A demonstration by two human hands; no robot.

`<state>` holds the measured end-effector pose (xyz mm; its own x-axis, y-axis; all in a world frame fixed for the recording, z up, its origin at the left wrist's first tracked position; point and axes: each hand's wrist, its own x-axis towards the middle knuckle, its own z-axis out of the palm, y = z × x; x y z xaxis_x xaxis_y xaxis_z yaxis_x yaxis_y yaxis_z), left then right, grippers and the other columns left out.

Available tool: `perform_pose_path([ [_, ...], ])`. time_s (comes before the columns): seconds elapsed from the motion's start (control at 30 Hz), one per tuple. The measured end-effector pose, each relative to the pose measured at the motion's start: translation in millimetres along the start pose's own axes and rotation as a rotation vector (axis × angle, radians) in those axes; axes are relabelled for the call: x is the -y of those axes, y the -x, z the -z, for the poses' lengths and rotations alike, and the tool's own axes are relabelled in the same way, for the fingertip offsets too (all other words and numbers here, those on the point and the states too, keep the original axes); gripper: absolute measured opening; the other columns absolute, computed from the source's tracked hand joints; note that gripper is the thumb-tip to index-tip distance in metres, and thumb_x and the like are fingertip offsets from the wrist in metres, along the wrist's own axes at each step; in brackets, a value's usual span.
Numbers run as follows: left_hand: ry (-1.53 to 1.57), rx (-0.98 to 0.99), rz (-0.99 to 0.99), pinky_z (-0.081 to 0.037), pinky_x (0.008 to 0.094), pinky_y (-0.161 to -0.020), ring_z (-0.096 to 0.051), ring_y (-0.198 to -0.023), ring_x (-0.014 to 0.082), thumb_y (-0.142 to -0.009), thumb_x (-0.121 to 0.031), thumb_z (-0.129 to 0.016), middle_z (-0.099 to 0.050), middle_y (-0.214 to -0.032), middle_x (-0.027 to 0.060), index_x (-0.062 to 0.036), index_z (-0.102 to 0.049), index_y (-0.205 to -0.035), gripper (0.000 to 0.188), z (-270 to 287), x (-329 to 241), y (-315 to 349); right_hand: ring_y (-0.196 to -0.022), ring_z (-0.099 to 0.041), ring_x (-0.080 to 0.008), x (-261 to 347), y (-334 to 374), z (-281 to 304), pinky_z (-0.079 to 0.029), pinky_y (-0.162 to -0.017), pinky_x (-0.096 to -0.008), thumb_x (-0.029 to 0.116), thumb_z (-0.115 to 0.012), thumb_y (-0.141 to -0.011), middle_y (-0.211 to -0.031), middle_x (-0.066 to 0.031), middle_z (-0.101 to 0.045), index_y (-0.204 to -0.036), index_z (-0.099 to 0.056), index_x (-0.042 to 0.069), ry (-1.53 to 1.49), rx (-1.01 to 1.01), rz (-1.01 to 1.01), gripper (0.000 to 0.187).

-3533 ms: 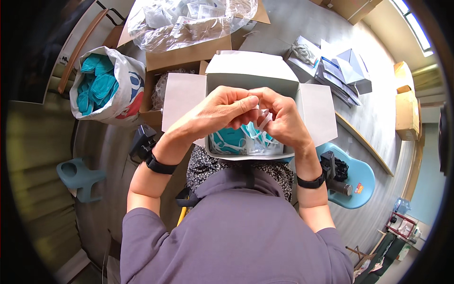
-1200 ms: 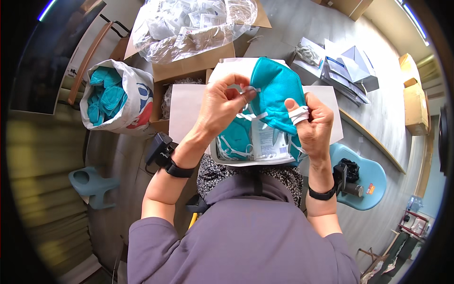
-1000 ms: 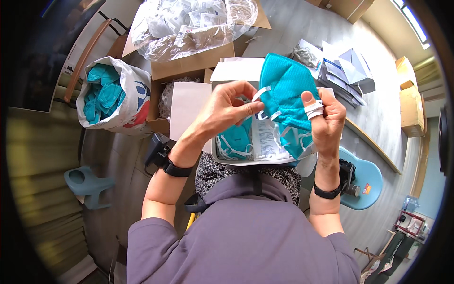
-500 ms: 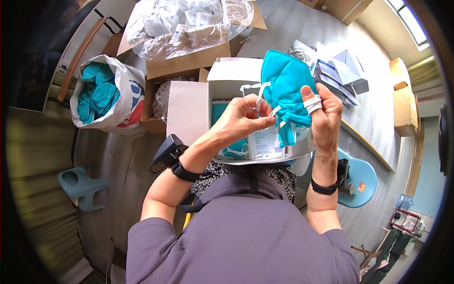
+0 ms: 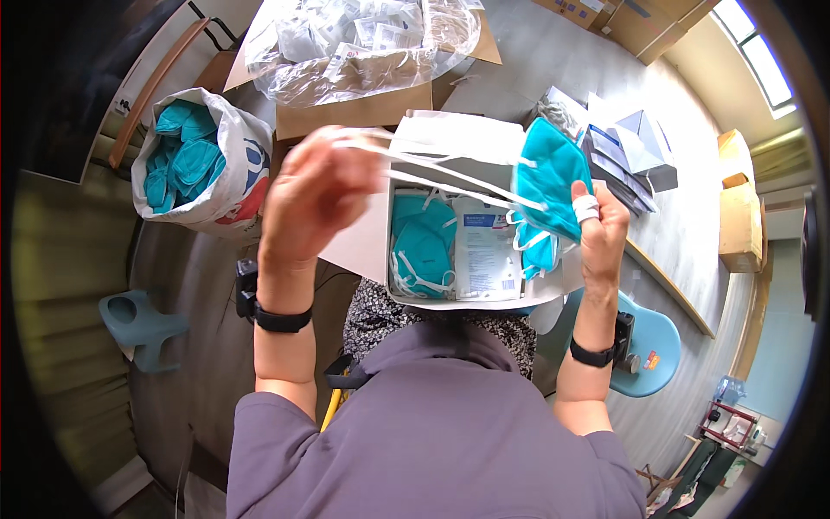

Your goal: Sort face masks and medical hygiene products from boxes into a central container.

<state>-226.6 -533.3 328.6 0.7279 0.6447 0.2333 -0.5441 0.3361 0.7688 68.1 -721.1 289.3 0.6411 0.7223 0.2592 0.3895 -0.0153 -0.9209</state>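
Note:
A teal face mask (image 5: pixel 553 173) is held up over the right side of an open white box (image 5: pixel 458 137). My right hand (image 5: pixel 603 227), with white tape around the thumb, is closed on the mask's right edge. My left hand (image 5: pixel 322 190) is smeared by motion, but the mask's white elastic straps (image 5: pixel 450 177) run taut to its fingers, left of the box. Inside the box, more teal masks (image 5: pixel 424 246) with white straps lie at the left. Beside them is a white printed packet (image 5: pixel 487 255), and another teal mask (image 5: pixel 539 251) sits at the right.
A white bag (image 5: pixel 246 151) full of teal masks (image 5: pixel 192 160) stands at the left. Beyond the box, a carton (image 5: pixel 346 112) holds clear plastic and small white packets (image 5: pixel 380 36). Flattened boxes (image 5: pixel 609 164) lie at far right, near a blue stool (image 5: pixel 653 346).
My left hand has moved left and up from the mask, drawing the straps out long. My right hand still holds the mask, now slightly lower and farther right.

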Motion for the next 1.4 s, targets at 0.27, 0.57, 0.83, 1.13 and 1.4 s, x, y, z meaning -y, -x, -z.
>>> perform_pose_path([
  [0.27,-0.253,0.069,0.475,-0.030,0.0153,-0.041,-0.044,-0.047,0.0032,-0.104,-0.035,-0.052,-0.072,-0.096,0.0120,-0.0041,-0.065,-0.094,0.035,-22,27,-25,-0.081,-0.063,-0.0077,-15,3,2,-0.049,-0.071,-0.0200,-0.008,-0.046,-0.085,-0.096,-0.0118,-0.071,-0.111,-0.063,-0.006,-0.018,-0.043,-0.098,0.031],
  [0.57,-0.298,0.128,0.591,-0.031,0.0170,-0.040,-0.049,-0.048,0.0058,-0.105,-0.046,-0.044,-0.072,-0.093,0.0114,0.0005,-0.065,-0.103,0.051,-43,33,-40,-0.071,-0.063,-0.0084,34,15,-33,-0.053,-0.072,-0.0233,-0.012,-0.060,-0.080,-0.072,0.0040,-0.054,-0.142,-0.046,0.000,-0.295,0.393,-0.142,0.064],
  [0.83,-0.517,0.303,0.701,-0.032,0.0158,-0.038,-0.051,-0.044,0.0040,-0.103,-0.053,-0.045,-0.062,-0.064,0.0023,-0.0047,-0.065,-0.090,0.054,-76,28,-55,-0.076,-0.056,-0.0029,24,13,-59,-0.045,-0.068,-0.0180,0.003,-0.060,-0.092,-0.085,0.0011,-0.066,-0.110,-0.067,-0.002,-0.504,0.430,-0.061,0.020],
  [1.13,-0.650,0.425,0.667,-0.038,0.0183,-0.044,-0.057,-0.054,0.0036,-0.105,-0.039,-0.052,-0.064,-0.071,-0.0023,-0.0059,-0.066,-0.091,0.039,-69,47,-51,-0.060,-0.049,-0.0020,16,16,-38,-0.037,-0.050,-0.0162,-0.003,-0.047,-0.095,-0.092,-0.0058,-0.066,-0.100,-0.066,0.002,-0.820,-0.003,-0.268,0.020],
  [1.4,-1.447,0.356,0.541,-0.054,0.0351,-0.066,-0.070,-0.075,0.0215,-0.088,-0.027,-0.073,-0.071,-0.085,0.0113,-0.0003,-0.068,-0.104,0.032,1,98,-75,-0.062,-0.049,-0.0043,-8,29,7,-0.039,-0.053,-0.0147,0.022,-0.063,-0.098,-0.096,-0.0143,-0.072,-0.112,-0.069,0.008,-0.873,0.017,-0.157,0.021],
])
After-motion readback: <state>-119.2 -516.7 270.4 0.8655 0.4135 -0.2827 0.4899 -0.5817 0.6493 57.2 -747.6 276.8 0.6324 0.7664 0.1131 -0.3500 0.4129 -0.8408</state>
